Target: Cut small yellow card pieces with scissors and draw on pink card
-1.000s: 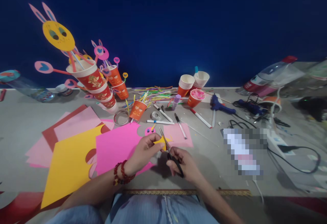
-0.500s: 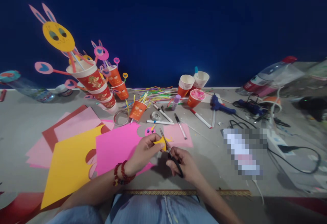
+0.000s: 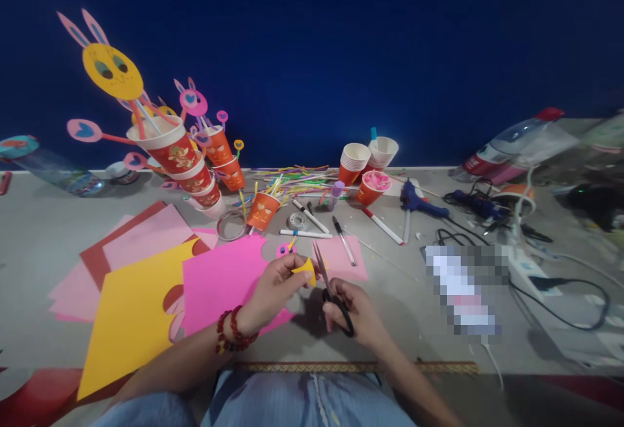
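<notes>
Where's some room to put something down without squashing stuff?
There's bare table between the right hand and the pixelated shape. Another bare patch lies at the far left, between the blue-capped bottle and the pale pink sheets. It's crowded at the back middle, with cups and markers, and further right around the glue gun.

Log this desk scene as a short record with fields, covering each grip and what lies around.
Left grip: pinches a small yellow paper piece
Right grip: holds black-handled scissors
Left side: yellow sheet and bright pink sheet, both with curved cutouts
Beyond hands: pen, partly on a pale pink sheet
Back left: yellow paper face with pink ears, above red cups
Right side: blue glue gun
</notes>
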Available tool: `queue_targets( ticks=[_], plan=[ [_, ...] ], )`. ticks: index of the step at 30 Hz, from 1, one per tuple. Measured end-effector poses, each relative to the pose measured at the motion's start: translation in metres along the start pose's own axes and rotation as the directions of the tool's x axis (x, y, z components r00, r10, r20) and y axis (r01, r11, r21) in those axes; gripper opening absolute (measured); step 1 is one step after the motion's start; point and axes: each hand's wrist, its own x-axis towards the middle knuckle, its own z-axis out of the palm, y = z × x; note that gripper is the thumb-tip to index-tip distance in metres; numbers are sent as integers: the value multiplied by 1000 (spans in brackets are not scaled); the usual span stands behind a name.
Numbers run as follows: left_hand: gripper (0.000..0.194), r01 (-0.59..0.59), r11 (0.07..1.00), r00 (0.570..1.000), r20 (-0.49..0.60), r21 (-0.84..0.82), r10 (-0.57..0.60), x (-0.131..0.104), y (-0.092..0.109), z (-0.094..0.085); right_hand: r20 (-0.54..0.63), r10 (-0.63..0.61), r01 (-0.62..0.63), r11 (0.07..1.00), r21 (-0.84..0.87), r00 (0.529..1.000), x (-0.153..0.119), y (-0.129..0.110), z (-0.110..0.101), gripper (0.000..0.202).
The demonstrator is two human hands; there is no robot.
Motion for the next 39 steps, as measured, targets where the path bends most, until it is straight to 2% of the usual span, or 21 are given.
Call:
queue_targets(
  ticks=[4, 11, 25, 39],
  plan=[
    [21, -31, 1000, 998, -53, 1, 31, 1, 1, 0, 16, -26, 25, 999, 25, 1000, -5, 0, 4, 60],
    [19, -17, 1000, 981, -195, -23, 12, 1, -7, -1, 24, -22, 21, 998, 62, 999, -5, 11, 19, 56],
    [23, -28, 999, 970, -239, 29, 34, -2, -8, -1, 6, -36, 35, 994, 104, 999, 0, 8, 35, 59],
    [23, -32, 999, 973, -229, 40, 40, -1, -6, -1, 0, -4, 4, 998, 64, 1000, 2, 6, 30, 58]
  ],
)
